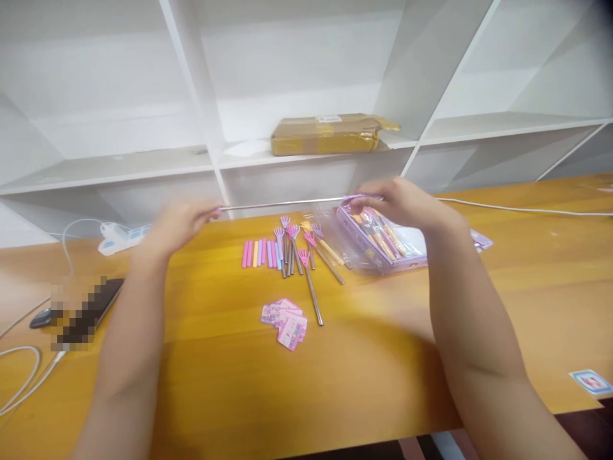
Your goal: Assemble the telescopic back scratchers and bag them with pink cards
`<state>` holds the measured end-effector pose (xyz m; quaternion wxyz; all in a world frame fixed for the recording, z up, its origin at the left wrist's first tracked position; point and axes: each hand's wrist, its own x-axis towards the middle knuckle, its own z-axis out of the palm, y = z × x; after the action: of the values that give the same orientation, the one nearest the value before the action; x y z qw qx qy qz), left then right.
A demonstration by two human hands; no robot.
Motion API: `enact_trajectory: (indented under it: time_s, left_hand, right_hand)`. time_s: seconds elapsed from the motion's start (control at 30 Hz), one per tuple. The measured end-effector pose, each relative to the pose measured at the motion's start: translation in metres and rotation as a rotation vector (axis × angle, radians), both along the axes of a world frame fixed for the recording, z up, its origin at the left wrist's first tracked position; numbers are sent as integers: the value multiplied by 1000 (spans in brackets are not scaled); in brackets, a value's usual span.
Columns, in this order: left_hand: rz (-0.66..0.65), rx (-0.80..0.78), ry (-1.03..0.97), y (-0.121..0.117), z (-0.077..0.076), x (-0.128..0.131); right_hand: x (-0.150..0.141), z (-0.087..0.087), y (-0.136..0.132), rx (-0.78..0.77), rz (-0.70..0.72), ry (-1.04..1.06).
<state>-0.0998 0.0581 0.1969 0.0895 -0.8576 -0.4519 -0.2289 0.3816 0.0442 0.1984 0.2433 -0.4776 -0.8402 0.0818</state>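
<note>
Purple box [409, 263] with wrapped sticks [383, 241] sits right of centre, partly behind the right hand [395, 201]; claw-headed scratchers [304, 257] and pink cards [291, 327] lie mid-frame. Across the upper middle, both hands pinch a thin metal rod [282, 204]. Blur softens the left hand [184, 223]; the rod's right end is hard to make out.

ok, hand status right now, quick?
Left hand: closed, fingertips pinching one end of the thin metal rod.
Right hand: closed on the same rod's other end; exact finger placement can't be told.
</note>
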Motion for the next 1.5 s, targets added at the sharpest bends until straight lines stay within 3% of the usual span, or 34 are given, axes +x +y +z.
enact_trajectory:
  time_s: [0.17,0.27,0.43,0.8,1.0,1.2,1.5]
  left_hand:
    - [176,73,-78,8,8,-66]
    - [198,39,-78,10,7,-85]
    - [212,4,-61,16,3,-78]
    - [289,-59,-118,17,3,-67]
    - [254,-50,-103,19,0,-63]
    - [145,-79,-71,20,-3,-63]
    - [128,-60,-65,14,0,-62]
  right_hand:
    - [59,-6,13,10,-300,180]
    - [80,-10,14,-35,-387,252]
    - [81,-13,17,-118,-465,284]
    - [86,-14,19,-46,-596,335]
    - [90,-18,28,48,-675,279]
    - [81,-21,35,144,-721,84]
    - [78,-32,56,239,-876,51]
